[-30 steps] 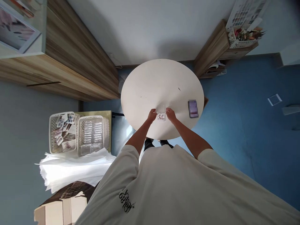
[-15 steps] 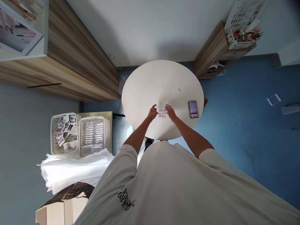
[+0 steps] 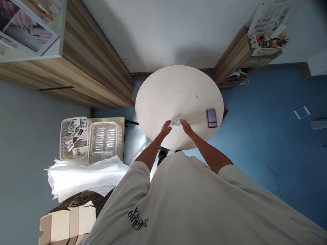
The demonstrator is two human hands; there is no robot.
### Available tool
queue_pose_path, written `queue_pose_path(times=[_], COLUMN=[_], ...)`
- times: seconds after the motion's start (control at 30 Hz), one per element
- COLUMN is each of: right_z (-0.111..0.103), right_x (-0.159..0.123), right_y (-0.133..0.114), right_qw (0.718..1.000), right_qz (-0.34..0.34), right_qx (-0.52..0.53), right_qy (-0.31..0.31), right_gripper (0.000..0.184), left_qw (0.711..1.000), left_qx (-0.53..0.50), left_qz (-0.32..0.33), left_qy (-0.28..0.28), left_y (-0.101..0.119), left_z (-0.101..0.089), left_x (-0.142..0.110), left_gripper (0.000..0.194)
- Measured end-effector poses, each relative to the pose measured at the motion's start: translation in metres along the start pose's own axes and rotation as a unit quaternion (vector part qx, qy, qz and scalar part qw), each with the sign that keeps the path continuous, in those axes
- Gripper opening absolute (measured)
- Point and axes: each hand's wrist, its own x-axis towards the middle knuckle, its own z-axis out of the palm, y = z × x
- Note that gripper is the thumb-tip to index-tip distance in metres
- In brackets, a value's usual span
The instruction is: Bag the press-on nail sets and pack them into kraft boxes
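Note:
A small clear plastic box [image 3: 175, 123] with pinkish pieces inside is between my hands, over the near part of the round white table [image 3: 176, 85]. The pieces are too small to make out. My left hand [image 3: 166, 128] grips the box's left side with bent fingers. On the opposite side, my right hand [image 3: 186, 127] has its fingertips closed on the right edge. The box looks closed, with its lid down over the pieces. To the right of my right hand lies a blurred purple-screened phone [image 3: 212, 118].
Left of the table stand a white basket of printed cards [image 3: 74, 137] and a white basket of clear plastic boxes [image 3: 104, 141]. White sheets [image 3: 87, 177] and folded cardboard [image 3: 67, 221] are nearer me. Wooden cabinets stand at the back left [image 3: 99, 58] and back right [image 3: 232, 58].
The box's raised clear lid has come down over the pieces. Both hands have shifted slightly with it, and the whole view has moved a little.

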Motion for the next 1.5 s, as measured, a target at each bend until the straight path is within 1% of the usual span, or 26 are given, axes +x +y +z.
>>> queue_pose_path(times=[0.13, 0.3, 0.4, 0.53, 0.6, 0.7, 0.9, 1.07, 1.23, 1.33, 1.5], right_z=[0.001, 0.001, 0.000, 0.000, 0.001, 0.005, 0.007, 0.008, 0.007, 0.004, -0.005], right_x=[-0.014, -0.028, -0.033, -0.036, -0.037, -0.038, -0.040, -0.040, -0.043, -0.045, -0.039], right_y=[0.002, 0.002, 0.001, 0.004, 0.006, 0.007, 0.007, 0.005, 0.002, -0.001, -0.012], right_qw=[0.996, 0.972, 0.958, 0.932, 0.919, 0.911, 0.895, 0.895, 0.890, 0.893, 0.889], right_qz=[-0.022, -0.090, -0.094, -0.116, -0.127, -0.127, -0.127, -0.119, -0.116, -0.134, -0.160], right_qx=[-0.083, -0.209, -0.260, -0.329, -0.357, -0.379, -0.413, -0.416, -0.425, -0.417, -0.416], right_qy=[-0.024, -0.057, -0.078, -0.098, -0.103, -0.104, -0.110, -0.107, -0.114, -0.105, -0.103], right_gripper=[0.053, 0.042, 0.042, 0.045, 0.046, 0.045, 0.048, 0.049, 0.049, 0.050, 0.050], left_qw=[0.997, 0.984, 0.972, 0.959, 0.948, 0.936, 0.934, 0.938, 0.936, 0.940, 0.955], left_qx=[0.075, 0.172, 0.225, 0.266, 0.296, 0.330, 0.336, 0.326, 0.334, 0.327, 0.283], left_qz=[0.018, 0.022, 0.043, 0.076, 0.082, 0.081, 0.079, 0.078, 0.064, 0.069, 0.085], left_qy=[-0.002, -0.031, -0.048, -0.065, -0.079, -0.092, -0.092, -0.088, -0.087, -0.065, -0.005], left_y=[-0.004, -0.003, -0.005, -0.012, -0.014, -0.013, -0.008, -0.005, -0.002, 0.002, 0.017], left_z=[-0.003, -0.004, -0.002, 0.000, 0.001, 0.001, 0.002, 0.003, -0.002, -0.006, -0.015], left_x=[-0.016, -0.034, -0.035, -0.033, -0.033, -0.034, -0.039, -0.041, -0.047, -0.052, -0.061], left_gripper=[0.078, 0.075, 0.073, 0.070, 0.071, 0.072, 0.066, 0.064, 0.061, 0.060, 0.054])
